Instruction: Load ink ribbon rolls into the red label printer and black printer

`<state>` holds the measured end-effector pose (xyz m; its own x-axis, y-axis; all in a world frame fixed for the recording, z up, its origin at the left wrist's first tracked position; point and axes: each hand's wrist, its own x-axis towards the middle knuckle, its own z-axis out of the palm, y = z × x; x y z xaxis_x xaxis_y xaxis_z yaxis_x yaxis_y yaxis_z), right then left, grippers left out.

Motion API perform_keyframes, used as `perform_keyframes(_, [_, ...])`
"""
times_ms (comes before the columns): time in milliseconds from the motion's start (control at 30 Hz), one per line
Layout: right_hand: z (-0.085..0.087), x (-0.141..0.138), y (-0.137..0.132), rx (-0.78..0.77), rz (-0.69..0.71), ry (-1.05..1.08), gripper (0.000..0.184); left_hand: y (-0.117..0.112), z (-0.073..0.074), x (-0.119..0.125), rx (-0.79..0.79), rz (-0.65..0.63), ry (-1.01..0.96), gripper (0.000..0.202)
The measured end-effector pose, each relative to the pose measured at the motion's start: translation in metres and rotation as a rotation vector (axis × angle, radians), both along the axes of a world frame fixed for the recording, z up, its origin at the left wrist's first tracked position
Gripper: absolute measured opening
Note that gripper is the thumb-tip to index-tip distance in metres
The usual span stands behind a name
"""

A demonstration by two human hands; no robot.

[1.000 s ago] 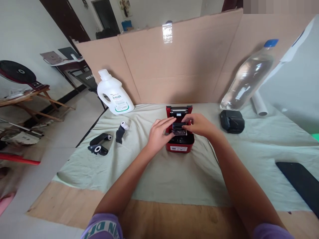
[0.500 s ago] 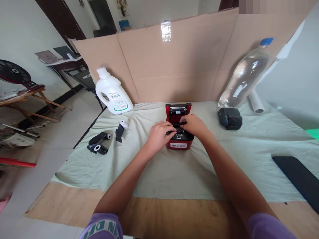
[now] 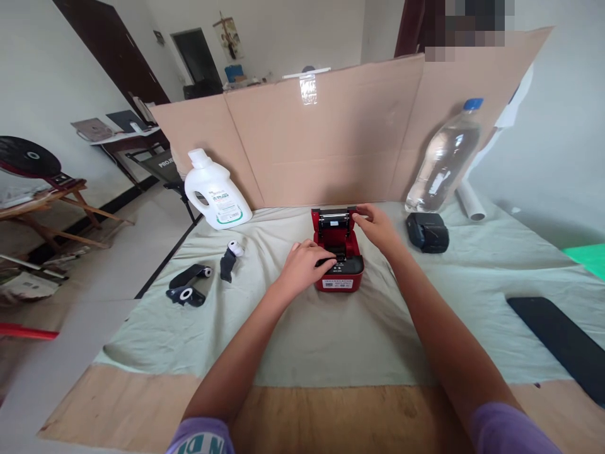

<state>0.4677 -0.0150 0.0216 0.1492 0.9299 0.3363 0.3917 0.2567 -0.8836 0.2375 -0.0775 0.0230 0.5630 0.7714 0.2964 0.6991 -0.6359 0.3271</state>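
Note:
A small red-and-black label printer (image 3: pixel 337 284) stands on the cloth with its lid (image 3: pixel 333 221) raised toward the back. My left hand (image 3: pixel 306 265) rests over the printer's left side, thumb and fingertips closed at the front edge of the opening. At the lid's upper right corner, my right hand (image 3: pixel 375 226) grips the edge between thumb and fingers. The inside of the printer is partly covered by my left fingers, so what they touch there is hard to make out.
A white detergent jug (image 3: pixel 220 195) and a large clear bottle (image 3: pixel 444 164) lean against the cardboard screen (image 3: pixel 331 145). Black devices (image 3: pixel 428 232) lie right, with a black phone (image 3: pixel 558 340) nearer. At left are paper-roll pieces with black straps (image 3: pixel 189 287).
My right hand has moved from inside the printer up to the lid's right corner. My left hand stays at the printer's left side. The camera view has tilted up slightly.

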Motion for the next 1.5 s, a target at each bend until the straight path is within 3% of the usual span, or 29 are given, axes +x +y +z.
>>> perform_keyframes(133, [-0.006, -0.005, -0.005, 0.027, -0.017, 0.093, 0.027, 0.0, 0.0, -0.001, 0.145, -0.062, 0.054, 0.025])
perform_keyframes(300, [-0.027, -0.012, -0.04, 0.11, 0.022, 0.104, 0.015, -0.005, 0.006, 0.0, 0.322, -0.1, 0.085, 0.033])
perform_keyframes(400, [-0.047, -0.016, -0.059, 0.043, 0.121, 0.182, 0.044, -0.003, 0.006, -0.002, 0.308, -0.076, 0.044, 0.034])
perform_keyframes(500, [-0.062, -0.018, -0.063, -0.048, 0.179, 0.36, 0.065, 0.007, -0.003, -0.007, 0.156, 0.014, -0.157, 0.029])
perform_keyframes(567, [-0.067, -0.018, -0.06, -0.089, 0.19, 0.4, 0.074, 0.018, -0.015, -0.01, -0.029, 0.09, -0.383, 0.03])
perform_keyframes(700, [-0.068, -0.019, -0.057, -0.178, 0.231, 0.462, 0.081, 0.036, -0.045, -0.01, -0.528, 0.098, -0.755, 0.062])
perform_keyframes(767, [-0.068, -0.02, -0.059, -0.21, 0.253, 0.504, 0.081, 0.04, -0.056, -0.008, -0.69, 0.052, -0.874, 0.069])
perform_keyframes(967, [-0.066, -0.023, -0.061, -0.255, 0.249, 0.598, 0.087, 0.04, -0.066, -0.009, -0.831, -0.03, -1.046, 0.076])
perform_keyframes(1167, [-0.067, -0.023, -0.059, -0.243, 0.23, 0.594, 0.088, 0.036, -0.063, -0.008, -0.827, -0.024, -1.042, 0.078])
perform_keyframes(1333, [-0.083, -0.02, -0.06, -0.197, 0.234, 0.579, 0.08, 0.045, -0.054, -0.015, -0.771, 0.022, -0.927, 0.081])
perform_keyframes(1400, [-0.092, -0.018, -0.06, -0.168, 0.234, 0.589, 0.077, 0.054, -0.043, -0.037, -0.569, 0.154, -0.781, 0.072])
perform_keyframes(1500, [-0.102, -0.016, -0.058, -0.147, 0.242, 0.584, 0.074, 0.065, -0.025, -0.094, -0.121, 0.579, -0.351, 0.052])
